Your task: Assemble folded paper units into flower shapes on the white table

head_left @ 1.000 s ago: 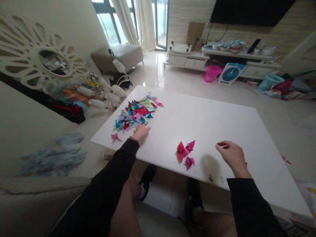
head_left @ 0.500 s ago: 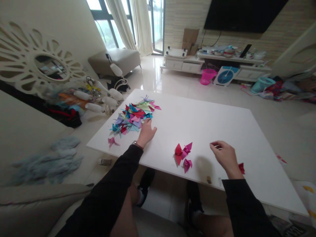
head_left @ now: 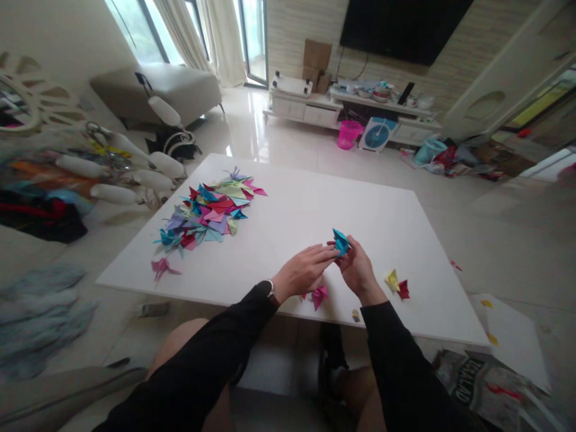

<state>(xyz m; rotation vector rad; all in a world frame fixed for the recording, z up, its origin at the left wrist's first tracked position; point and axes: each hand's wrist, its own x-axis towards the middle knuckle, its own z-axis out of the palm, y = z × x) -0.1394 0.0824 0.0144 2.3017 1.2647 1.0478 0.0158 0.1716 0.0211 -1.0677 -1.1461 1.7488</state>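
Both my hands meet above the middle of the white table. A blue origami crane (head_left: 341, 242) is held between them at the fingertips. My right hand (head_left: 357, 271) has its fingers closed round the crane's right and lower side. From the left, my left hand (head_left: 303, 273) pinches the crane with its fingertips. Beneath the hands lies a magenta origami crane (head_left: 320, 296), beside others mostly hidden by my left hand. Right of my right wrist, a yellow origami crane (head_left: 392, 280) touches a red origami crane (head_left: 404, 289).
A heap of many-coloured origami cranes (head_left: 216, 207) covers the left part of the white table (head_left: 306, 204). One pink crane (head_left: 162, 267) lies apart near the front left edge. Lamp arms with white shades (head_left: 155, 180) stand close by the table's left side.
My left hand has left the heap and come right, now with the blue crane. My right hand has moved in to meet it, uncovering the yellow crane. The view has turned right.
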